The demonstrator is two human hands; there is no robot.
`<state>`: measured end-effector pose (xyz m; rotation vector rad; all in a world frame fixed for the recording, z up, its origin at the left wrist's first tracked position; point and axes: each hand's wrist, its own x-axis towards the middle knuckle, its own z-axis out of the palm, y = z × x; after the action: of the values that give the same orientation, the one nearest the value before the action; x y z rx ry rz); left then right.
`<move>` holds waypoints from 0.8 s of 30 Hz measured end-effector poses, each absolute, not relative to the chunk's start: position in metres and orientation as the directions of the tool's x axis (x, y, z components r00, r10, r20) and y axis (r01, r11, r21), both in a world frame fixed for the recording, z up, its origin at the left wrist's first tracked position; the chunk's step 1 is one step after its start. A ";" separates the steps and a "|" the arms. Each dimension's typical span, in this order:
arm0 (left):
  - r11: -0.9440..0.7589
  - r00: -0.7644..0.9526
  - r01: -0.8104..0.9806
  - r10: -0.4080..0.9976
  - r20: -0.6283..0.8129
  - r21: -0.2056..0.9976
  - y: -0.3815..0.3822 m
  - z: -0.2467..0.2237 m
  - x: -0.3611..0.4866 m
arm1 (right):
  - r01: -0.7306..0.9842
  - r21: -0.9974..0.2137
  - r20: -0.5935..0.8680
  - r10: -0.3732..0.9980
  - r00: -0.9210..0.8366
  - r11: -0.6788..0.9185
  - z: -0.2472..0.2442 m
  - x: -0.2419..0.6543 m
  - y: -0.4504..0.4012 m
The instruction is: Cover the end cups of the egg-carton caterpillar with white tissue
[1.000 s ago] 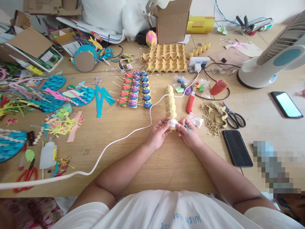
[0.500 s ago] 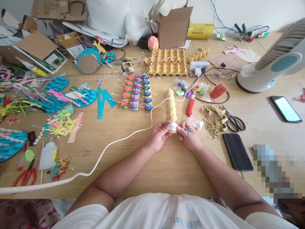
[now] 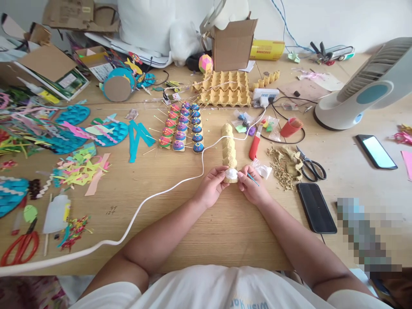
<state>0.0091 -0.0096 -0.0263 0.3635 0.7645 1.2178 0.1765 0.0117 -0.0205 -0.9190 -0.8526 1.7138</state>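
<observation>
A strip of egg-carton cups (image 3: pixel 228 148) lies lengthwise in front of me, its domes facing up. White clay (image 3: pixel 231 174) covers the dome at the near end. My left hand (image 3: pixel 210 184) grips that end from the left, thumb and fingers closed at its edge. My right hand (image 3: pixel 252 185) pinches a thin blue stick tool (image 3: pixel 252 179) and its fingertips touch the clay's right side. A small plastic bag with white material (image 3: pixel 262 169) rests beyond the right hand. Decorated egg-carton strips in red, purple and blue (image 3: pixel 179 128) stand to the left, with pins sticking out.
A white cable (image 3: pixel 161 192) crosses the table and the carton strip. On the right are a red utility knife (image 3: pixel 254 146), black scissors (image 3: pixel 311 165), carton scraps (image 3: pixel 283 165), a phone (image 3: pixel 316 207) and a fan (image 3: pixel 350 90). Paper scraps (image 3: pixel 75 167) and a glue bottle (image 3: pixel 56 214) lie left.
The view has shifted slightly. My thumbs have moved off the top of the white clay to its sides, so more of it shows. Both hands stay at the strip's near end.
</observation>
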 end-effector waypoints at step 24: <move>0.300 0.111 -0.714 0.941 -0.320 0.633 -0.009 -0.032 0.011 | -0.415 -0.866 -0.180 0.949 -0.257 -0.277 -0.023 0.177 0.011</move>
<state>0.0106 -0.0092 -0.0320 0.3599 0.7666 1.2536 0.1775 0.0112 -0.0232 -0.9072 -0.8738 1.7234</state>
